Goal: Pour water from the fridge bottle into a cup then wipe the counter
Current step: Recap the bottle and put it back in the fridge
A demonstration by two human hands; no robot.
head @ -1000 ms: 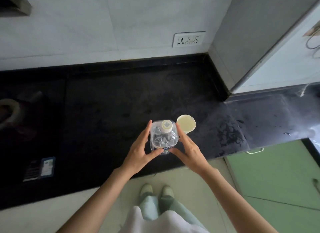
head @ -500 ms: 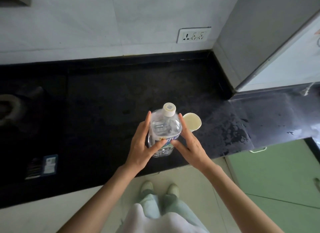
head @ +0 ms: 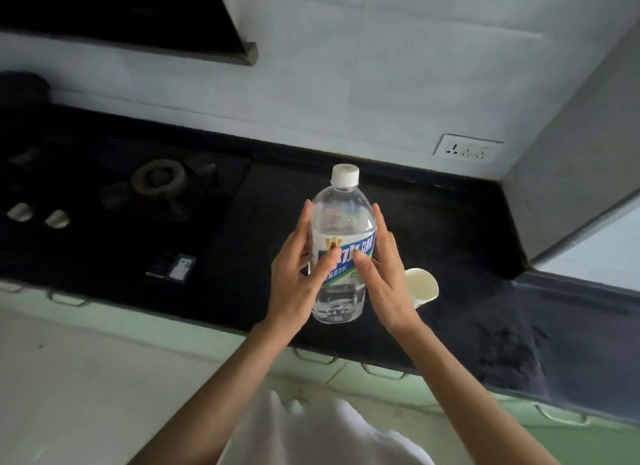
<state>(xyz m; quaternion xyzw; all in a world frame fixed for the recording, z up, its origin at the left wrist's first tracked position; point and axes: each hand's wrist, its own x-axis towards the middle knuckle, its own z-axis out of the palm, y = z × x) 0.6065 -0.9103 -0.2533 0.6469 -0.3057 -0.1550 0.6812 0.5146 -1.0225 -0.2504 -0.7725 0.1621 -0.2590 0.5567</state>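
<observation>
Evidently both hands, left (head: 294, 277) and right (head: 381, 277), are grasping the capped bottle (head: 341, 253) upright above the desk (head: 450, 229), probably steadying it for uncapping; the cup (head: 420, 286) is waiting just beside.

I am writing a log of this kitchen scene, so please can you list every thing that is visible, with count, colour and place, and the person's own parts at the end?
bottle: 1, clear with white cap and blue-white label, held above the counter's front part
cup: 1, pale cream, on the counter right of the bottle
counter: 1, black, along the wall
gas burner: 1, dark, left on the counter
knobs: 2, silver, far left
small packet: 1, dark blue and white, on the counter left of the hands
wall socket: 1, white, on the wall
left hand: 1, holds the bottle's left side
right hand: 1, holds the bottle's right side
</observation>
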